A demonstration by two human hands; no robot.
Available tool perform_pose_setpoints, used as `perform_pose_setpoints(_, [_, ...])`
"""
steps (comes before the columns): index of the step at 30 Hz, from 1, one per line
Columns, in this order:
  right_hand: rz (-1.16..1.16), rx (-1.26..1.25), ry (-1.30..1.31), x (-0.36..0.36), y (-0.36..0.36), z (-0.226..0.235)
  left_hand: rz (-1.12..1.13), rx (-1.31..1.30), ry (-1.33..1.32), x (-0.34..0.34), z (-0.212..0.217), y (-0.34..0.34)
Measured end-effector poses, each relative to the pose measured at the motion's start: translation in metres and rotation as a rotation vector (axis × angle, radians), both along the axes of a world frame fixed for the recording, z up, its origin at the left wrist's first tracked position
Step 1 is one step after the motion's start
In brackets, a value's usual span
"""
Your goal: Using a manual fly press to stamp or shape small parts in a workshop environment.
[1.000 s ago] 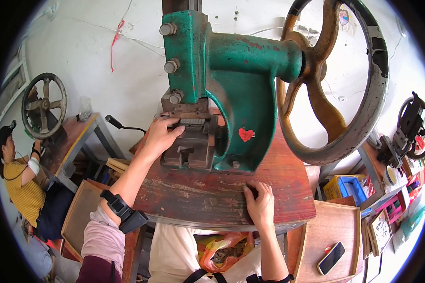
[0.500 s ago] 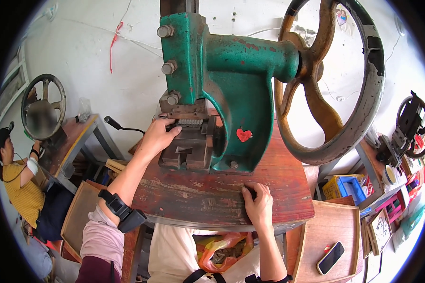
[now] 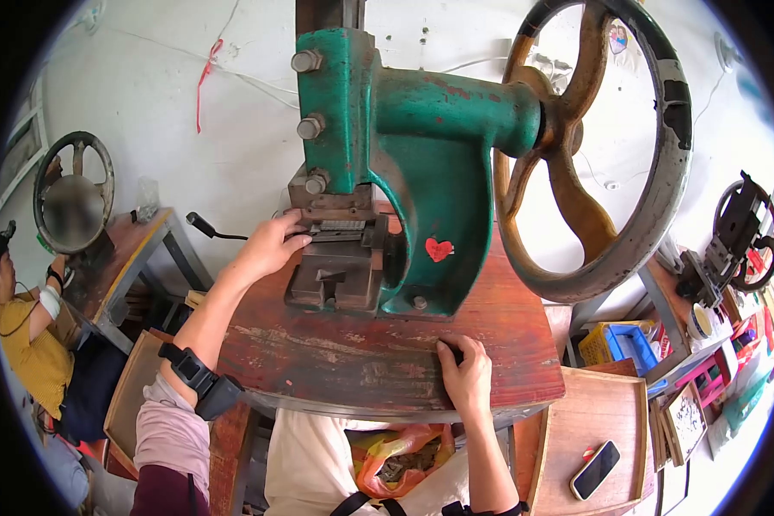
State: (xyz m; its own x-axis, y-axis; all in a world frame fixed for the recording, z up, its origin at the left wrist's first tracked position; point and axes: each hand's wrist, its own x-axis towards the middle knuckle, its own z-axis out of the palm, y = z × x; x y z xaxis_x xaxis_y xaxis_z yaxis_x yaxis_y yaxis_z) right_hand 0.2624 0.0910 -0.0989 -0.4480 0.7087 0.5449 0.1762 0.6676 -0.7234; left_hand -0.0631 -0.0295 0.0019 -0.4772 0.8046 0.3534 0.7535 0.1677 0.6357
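A green hand press [image 3: 434,185] stands in front of me on a worn red-brown wooden table [image 3: 387,365]. My left hand [image 3: 267,248] reaches to the left side of its steel die block [image 3: 335,271], below the ram. Its thumb and fingers pinch together at the left end of a narrow dark metal strip [image 3: 335,236] lying across the die; whether they grip the strip I cannot make out. Near the table's front edge, my right hand [image 3: 467,376] rests with curled fingers. What it holds, if anything, is hidden.
The press's large handwheel [image 3: 675,172] rises at the right. A phone [image 3: 595,470] lies in a wooden tray [image 3: 615,404]. Beneath the table edge, an orange-yellow plastic bag [image 3: 378,477] sits at my lap. Another person [image 3: 34,344] works at a similar press on the left.
My left hand has drawn slightly left from the die, baring more of the metal strip. My right hand stays on the table. The whole view has shifted a little.
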Motion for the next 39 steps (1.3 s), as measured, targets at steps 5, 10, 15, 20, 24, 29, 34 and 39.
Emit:
perform_pose_setpoints(5, [-0.014,-0.026,-0.014,0.0,-0.003,0.003,0.006,0.055,-0.056,-0.002,0.006,0.004])
perform_pose_setpoints(10, [-0.045,0.018,0.017,0.006,-0.012,0.011,0.005,0.14,-0.085,-0.007,0.0,0.006])
perform_pose_setpoints(15, [-0.483,1.04,0.088,0.063,0.001,0.101,0.037,0.104,-0.057,-0.012,0.001,0.006])
perform_pose_setpoints(20, [-0.728,0.895,0.039,0.042,0.031,0.268,0.037,0.157,0.071,-0.029,-0.019,-0.001])
perform_pose_setpoints(24, [-0.533,0.505,-0.291,0.04,0.081,0.38,0.045,0.069,0.066,-0.013,-0.005,0.004])
perform_pose_setpoints(29, [-0.548,0.346,-0.492,0.004,0.093,0.431,-0.015,0.011,0.199,-0.019,0.001,-0.007])
perform_pose_setpoints(34, [-0.561,0.31,-0.603,0.001,0.119,0.458,-0.056,-0.002,0.162,-0.025,0.0,-0.001])
perform_pose_setpoints(39, [-0.549,0.413,-0.517,0.004,0.128,0.45,-0.059,-0.012,0.077,-0.03,-0.003,-0.001])
